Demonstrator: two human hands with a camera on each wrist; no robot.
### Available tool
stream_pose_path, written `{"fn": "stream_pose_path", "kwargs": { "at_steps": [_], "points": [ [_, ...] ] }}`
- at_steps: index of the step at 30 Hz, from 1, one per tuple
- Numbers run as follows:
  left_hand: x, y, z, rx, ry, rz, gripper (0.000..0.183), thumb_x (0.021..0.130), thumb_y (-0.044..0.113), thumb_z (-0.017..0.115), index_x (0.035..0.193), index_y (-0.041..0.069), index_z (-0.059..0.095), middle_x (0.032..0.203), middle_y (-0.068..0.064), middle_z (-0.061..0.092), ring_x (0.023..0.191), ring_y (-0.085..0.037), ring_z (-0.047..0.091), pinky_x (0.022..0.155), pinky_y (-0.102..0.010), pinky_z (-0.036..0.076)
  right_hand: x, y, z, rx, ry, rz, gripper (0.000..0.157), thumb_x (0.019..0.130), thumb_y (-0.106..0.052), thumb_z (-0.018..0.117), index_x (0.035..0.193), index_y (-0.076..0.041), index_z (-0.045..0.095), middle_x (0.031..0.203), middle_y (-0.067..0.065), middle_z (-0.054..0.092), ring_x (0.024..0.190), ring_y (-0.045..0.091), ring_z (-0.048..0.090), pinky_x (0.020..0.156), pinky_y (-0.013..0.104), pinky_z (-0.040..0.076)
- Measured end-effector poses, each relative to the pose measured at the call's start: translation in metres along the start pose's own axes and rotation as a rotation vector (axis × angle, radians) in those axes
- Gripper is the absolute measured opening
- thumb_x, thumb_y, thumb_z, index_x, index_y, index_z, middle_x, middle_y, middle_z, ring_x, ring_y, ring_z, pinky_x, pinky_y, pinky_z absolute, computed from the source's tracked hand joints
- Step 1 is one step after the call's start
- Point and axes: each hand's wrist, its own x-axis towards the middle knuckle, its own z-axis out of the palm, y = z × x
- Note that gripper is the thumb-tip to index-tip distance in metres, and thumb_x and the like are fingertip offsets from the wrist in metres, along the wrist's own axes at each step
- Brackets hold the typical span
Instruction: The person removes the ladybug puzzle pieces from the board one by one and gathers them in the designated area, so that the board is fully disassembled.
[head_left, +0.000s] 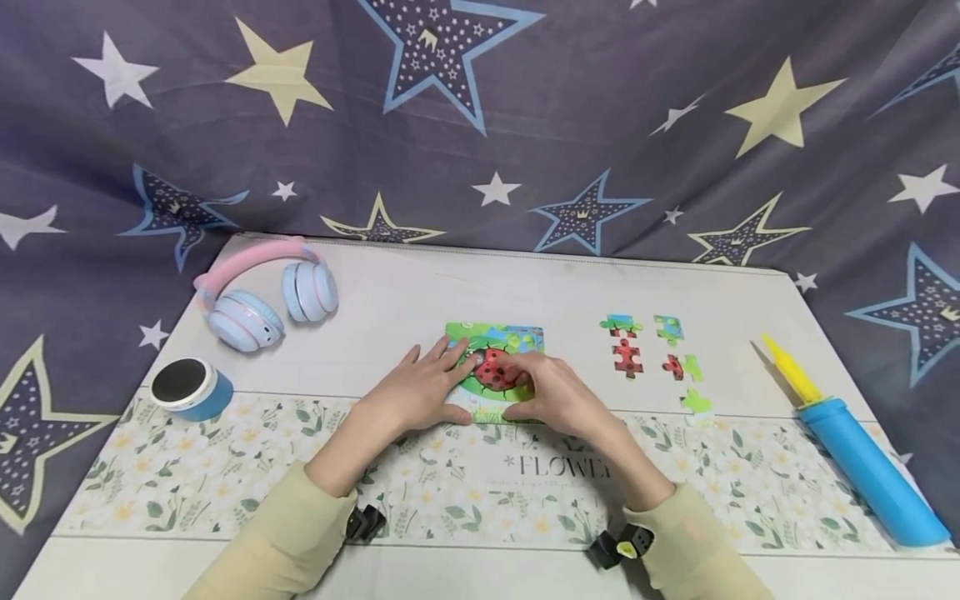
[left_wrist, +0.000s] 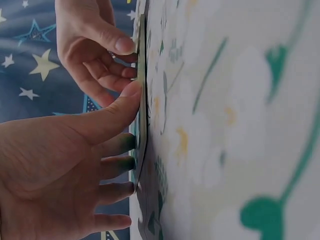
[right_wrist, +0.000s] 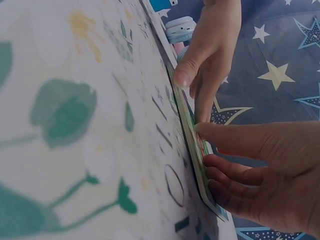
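A small rectangular jigsaw puzzle (head_left: 498,414) with a red ladybug picture lies flat on the table. My left hand (head_left: 423,392) rests on its left part with fingers spread and mostly straight, the thumb by the near edge. Over the right part is my right hand (head_left: 558,396), its fingers loosely bent on the picture and its thumb at the near edge. Both wrist views show the puzzle (left_wrist: 142,75) edge-on under the fingertips. No loose piece is visible between the right hand's (right_wrist: 280,170) fingers, and its palm side hides part of the picture.
Several loose jigsaw pieces (head_left: 627,358) lie to the right of the puzzle. Farther right is a blue pump (head_left: 870,467) with a yellow nozzle. Pink and blue headphones (head_left: 243,321) and a small blue-and-white round speaker (head_left: 204,398) stand on the left. A starred curtain (head_left: 495,150) hangs behind.
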Motion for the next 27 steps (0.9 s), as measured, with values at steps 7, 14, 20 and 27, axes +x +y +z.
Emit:
{"fn": "stream_pose_path", "kwargs": {
  "at_steps": [7,14,20,27],
  "points": [
    [-0.0019,0.0001,-0.0002,0.005,0.004,-0.006,0.088,0.094,0.050,0.069,0.164,0.014,0.028,0.175,-0.012,0.014,0.162,-0.038,0.012,0.128,-0.066,0.018,-0.0007,-0.0044,0.0047,-0.043,0.007,0.019,0.064,0.079,-0.015,0.090,0.138,-0.009,0.066,0.119,0.006,0.074,0.103,0.021,0.068,0.089,0.042,0.058],
    [-0.0031,0.0021,-0.0019,0.017,0.000,-0.009,0.085,0.096,0.049,0.067,0.164,0.014,0.028,0.174,-0.012,0.013,0.162,-0.038,0.012,0.127,-0.065,0.020,-0.0027,-0.0052,0.0062,-0.050,0.013,0.017,0.060,0.080,-0.016,0.089,0.136,-0.010,0.068,0.119,0.005,0.074,0.103,0.021,0.067,0.089,0.042,0.056],
    [-0.0026,0.0011,-0.0035,0.037,0.014,-0.001,0.068,0.105,0.040,0.056,0.163,0.014,0.032,0.174,-0.012,0.018,0.161,-0.038,0.016,0.126,-0.065,0.024,-0.0035,-0.0047,0.0065,-0.055,0.013,0.019,0.060,0.081,-0.015,0.088,0.137,-0.012,0.067,0.121,0.006,0.071,0.103,0.021,0.065,0.087,0.040,0.056],
    [-0.0007,0.0010,-0.0031,0.053,0.025,0.003,0.067,0.104,0.036,0.058,0.163,0.015,0.033,0.173,-0.012,0.020,0.161,-0.038,0.018,0.124,-0.065,0.028,-0.0023,-0.0033,0.0071,-0.049,0.009,0.003,0.058,0.081,-0.012,0.088,0.136,-0.013,0.069,0.114,0.005,0.069,0.097,0.017,0.063,0.081,0.031,0.054]
  ]
}}
